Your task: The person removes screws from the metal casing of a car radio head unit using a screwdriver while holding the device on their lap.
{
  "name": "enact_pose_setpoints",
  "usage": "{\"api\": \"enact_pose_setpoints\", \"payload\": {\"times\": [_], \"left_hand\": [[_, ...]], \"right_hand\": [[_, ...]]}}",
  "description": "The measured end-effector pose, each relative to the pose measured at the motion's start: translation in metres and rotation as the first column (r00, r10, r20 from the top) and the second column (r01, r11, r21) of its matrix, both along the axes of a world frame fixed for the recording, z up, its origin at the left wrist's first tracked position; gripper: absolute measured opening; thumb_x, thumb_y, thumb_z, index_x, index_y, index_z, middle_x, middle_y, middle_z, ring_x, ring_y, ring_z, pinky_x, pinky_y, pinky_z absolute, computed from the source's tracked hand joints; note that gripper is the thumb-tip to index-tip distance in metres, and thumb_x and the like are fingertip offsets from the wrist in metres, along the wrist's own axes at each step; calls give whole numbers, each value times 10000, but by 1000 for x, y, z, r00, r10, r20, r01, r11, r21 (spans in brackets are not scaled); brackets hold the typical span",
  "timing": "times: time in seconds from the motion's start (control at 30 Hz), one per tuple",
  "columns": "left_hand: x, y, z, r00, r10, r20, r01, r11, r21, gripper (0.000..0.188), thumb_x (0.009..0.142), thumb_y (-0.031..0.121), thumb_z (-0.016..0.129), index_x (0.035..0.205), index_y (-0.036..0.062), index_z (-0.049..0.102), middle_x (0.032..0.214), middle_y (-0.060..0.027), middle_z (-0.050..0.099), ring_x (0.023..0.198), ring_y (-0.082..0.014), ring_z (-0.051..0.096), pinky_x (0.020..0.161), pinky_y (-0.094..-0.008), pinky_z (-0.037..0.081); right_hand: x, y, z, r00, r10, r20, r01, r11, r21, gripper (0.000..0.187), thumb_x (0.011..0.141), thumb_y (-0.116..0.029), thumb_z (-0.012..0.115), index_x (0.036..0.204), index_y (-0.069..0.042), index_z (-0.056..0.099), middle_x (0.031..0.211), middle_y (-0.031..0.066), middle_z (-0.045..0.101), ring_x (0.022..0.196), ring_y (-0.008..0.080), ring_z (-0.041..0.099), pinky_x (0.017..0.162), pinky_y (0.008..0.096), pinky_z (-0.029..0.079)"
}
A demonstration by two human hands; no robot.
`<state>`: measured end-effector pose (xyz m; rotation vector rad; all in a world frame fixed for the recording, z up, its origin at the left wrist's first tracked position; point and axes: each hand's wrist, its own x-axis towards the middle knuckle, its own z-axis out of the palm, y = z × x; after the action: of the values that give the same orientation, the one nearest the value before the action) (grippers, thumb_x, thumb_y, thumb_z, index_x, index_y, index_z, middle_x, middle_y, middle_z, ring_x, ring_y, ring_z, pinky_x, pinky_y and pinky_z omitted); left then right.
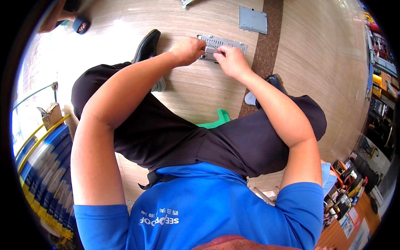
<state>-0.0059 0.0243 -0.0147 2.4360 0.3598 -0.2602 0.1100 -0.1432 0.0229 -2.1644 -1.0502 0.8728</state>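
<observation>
On the floor in front of me lies a slotted silver metal chassis (227, 43), like the housing of some electronic device. My left hand (188, 51) grips its left end, with the fingers closed at the edge. Over its near right part, my right hand (231, 60) is closed in a pinch. Something thin and dark shows at those fingertips, too small to name. The fingers cover part of the chassis.
A flat grey metal panel (253, 20) lies beyond the chassis to the right. Under my legs sits a green plastic stool (217, 120). Another person's sandaled foot (81, 26) is at far left. Blue-and-yellow racked goods (46, 175) stand left; a cluttered wooden desk (339, 233) stands right.
</observation>
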Motion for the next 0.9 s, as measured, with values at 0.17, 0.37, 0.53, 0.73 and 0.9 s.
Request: {"api": "enact_pose_setpoints", "payload": {"times": [0.17,0.37,0.53,0.73,0.9], "left_hand": [[3,-8,1,988,-41,151,40,999,14,177,878,227,659,885,50,667,861,-169,690,844,-372,663,766,-466,522],[6,-11,9,992,-17,127,16,1000,7,202,883,259,655,883,58,671,841,-168,689,842,-382,660,756,-483,517],[4,-10,9,992,-21,122,21,1000,2,191,886,253,641,884,65,676,847,-167,694,842,-386,659,756,-492,516],[2,-11,9,995,-24,97,23,1000,13,190,877,254,641,881,68,682,841,-167,696,843,-384,660,756,-491,516],[-4,-8,5,995,-15,96,15,1000,3,208,872,281,650,894,78,692,832,-167,697,838,-382,663,760,-487,519]], "right_hand": [[3,6,-2,1000,-24,-18,25,998,53,190,864,-209,667,941,-45,725,877,189,708,832,356,689,760,411,534],[2,9,-7,1000,-1,4,1,1000,25,189,866,-206,660,953,-51,723,872,190,703,828,355,685,752,411,529],[1,10,-6,1000,0,-28,0,1000,-13,187,866,-204,661,948,-47,720,865,191,701,815,352,683,740,414,524],[0,11,-13,999,20,-37,-20,1000,-3,196,901,-185,669,968,-6,713,754,115,691,687,151,607,672,341,493],[0,14,-21,995,93,24,-93,996,17,205,901,-198,651,963,-9,701,818,164,706,731,243,669,703,369,510]]}}
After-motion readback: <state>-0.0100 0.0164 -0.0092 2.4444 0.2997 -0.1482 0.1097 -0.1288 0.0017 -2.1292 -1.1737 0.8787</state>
